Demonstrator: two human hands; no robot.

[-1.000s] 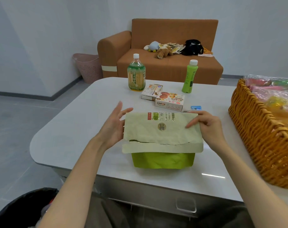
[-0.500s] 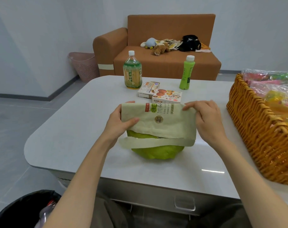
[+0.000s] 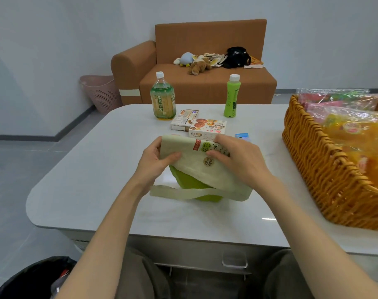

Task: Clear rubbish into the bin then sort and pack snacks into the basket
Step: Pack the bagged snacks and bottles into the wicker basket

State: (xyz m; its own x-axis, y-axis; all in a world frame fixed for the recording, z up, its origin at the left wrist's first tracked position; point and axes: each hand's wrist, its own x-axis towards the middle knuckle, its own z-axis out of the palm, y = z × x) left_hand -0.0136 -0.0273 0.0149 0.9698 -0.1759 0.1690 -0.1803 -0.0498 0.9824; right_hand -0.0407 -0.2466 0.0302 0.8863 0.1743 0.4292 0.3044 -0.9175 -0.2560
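The snack bag (image 3: 196, 172), a green pouch with a pale, paper-like top, stands on the near middle of the table (image 3: 97, 180). Its top is folded over toward the person. The left hand (image 3: 155, 164) grips the left end of the fold, thumb on the front and fingers behind. The right hand (image 3: 239, 162) is curled over the top right of the fold and clamps it there. A loose pale strip hangs across the bag's base.

Just beyond the bag lie two biscuit boxes (image 3: 208, 127), side by side, with a small blue packet (image 3: 242, 135) to their right. Farther back stand a large tea bottle (image 3: 163, 101) and a slim green bottle (image 3: 232, 98), well apart.

The wicker basket (image 3: 308, 160) sits at the right of the table and already holds several plastic-wrapped snacks (image 3: 354, 134). The bin (image 3: 30, 279), lined in black, is on the floor at the near left. Something lies inside it, but I cannot tell what.

No loose rubbish shows on the table, so clearing looks done. Packing seems partly done: the bag in hand, the boxes, the packet and both bottles are left to go in.
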